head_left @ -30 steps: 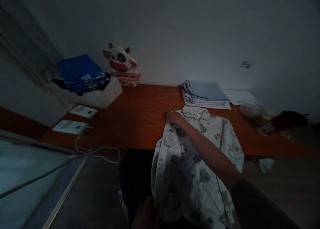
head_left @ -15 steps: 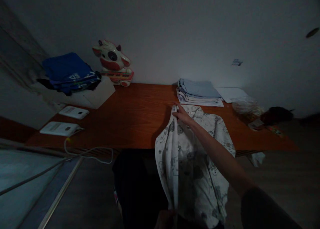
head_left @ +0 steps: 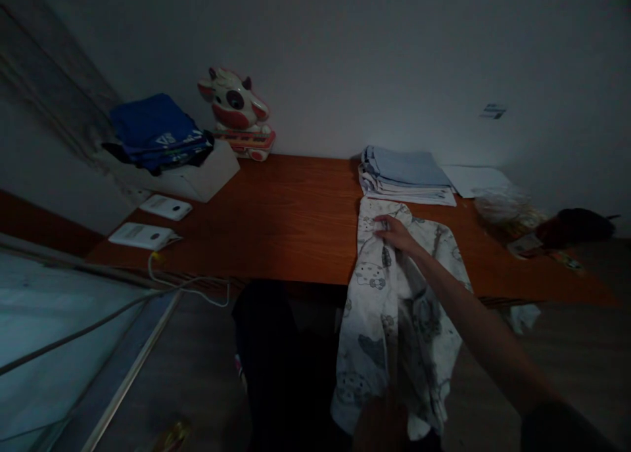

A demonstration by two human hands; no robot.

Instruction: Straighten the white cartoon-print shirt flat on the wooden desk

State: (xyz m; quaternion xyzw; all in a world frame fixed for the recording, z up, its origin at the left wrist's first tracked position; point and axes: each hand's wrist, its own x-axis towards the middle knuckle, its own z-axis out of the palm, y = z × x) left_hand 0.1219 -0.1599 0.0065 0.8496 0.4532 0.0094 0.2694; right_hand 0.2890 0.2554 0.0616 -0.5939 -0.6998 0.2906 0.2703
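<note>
A white shirt with a grey cartoon print hangs over the table's front edge, its upper part lying on the tabletop and its lower part down over my lap. My right hand pinches the front edge of the shirt near the collar, thumb and fingers closed on the cloth. Low in the picture, my left hand is dark and partly cut off; it grips the lower end of the same front edge. Between the two hands the edge runs nearly straight, and the far side of the shirt falls in loose folds under my right forearm.
Behind the shirt lies a stack of folded light-blue cloth on the brown table. Further right are a plastic bag and a dark item. Left stand a cow toy, blue clothes on a white box, and two white boxes with a cable.
My right hand has brought the shirt's front edge rightward, and the near panel now lies flatter with its print showing. My left hand has also moved right. The view has shifted slightly.
</note>
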